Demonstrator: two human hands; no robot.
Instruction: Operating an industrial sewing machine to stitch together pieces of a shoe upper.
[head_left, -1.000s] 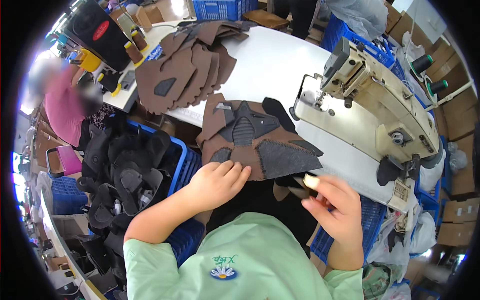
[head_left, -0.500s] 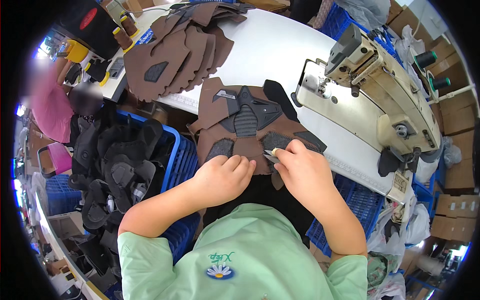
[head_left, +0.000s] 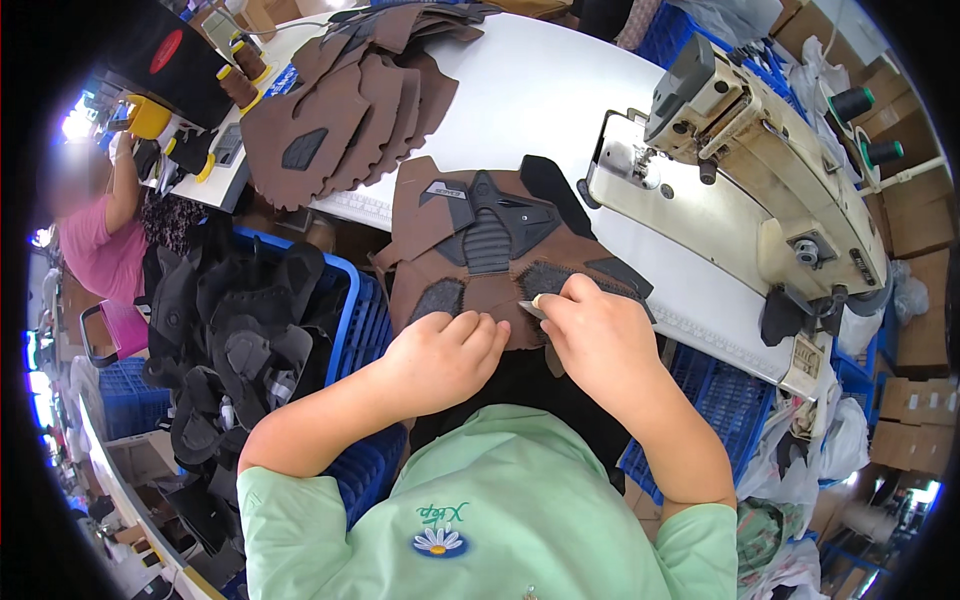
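Observation:
A brown sewn panel (head_left: pixel 493 290) with black textured patches and a black moulded piece lies across the near edge of the white table, over my lap. My left hand (head_left: pixel 447 358) is closed on its near edge, fingers curled over the brown material. In my right hand (head_left: pixel 597 325) is a small pair of thread snips (head_left: pixel 532 309), its pointed metal blades directed left, just above the panel's lower seam beside a black patch. Most of the snips is hidden in my fingers.
A sewing machine (head_left: pixel 745 170) stands on the white table (head_left: pixel 535 85) at right. Stacked brown panels (head_left: pixel 350 125) lie far left. A blue crate (head_left: pixel 350 300) with black parts stands at left; another blue crate (head_left: pixel 700 410) is at right. A person in pink (head_left: pixel 105 245) is at far left.
The snips' blades were apart and now look closed together. Both my hands stay nearly in place on the panel. The person in pink has shifted posture.

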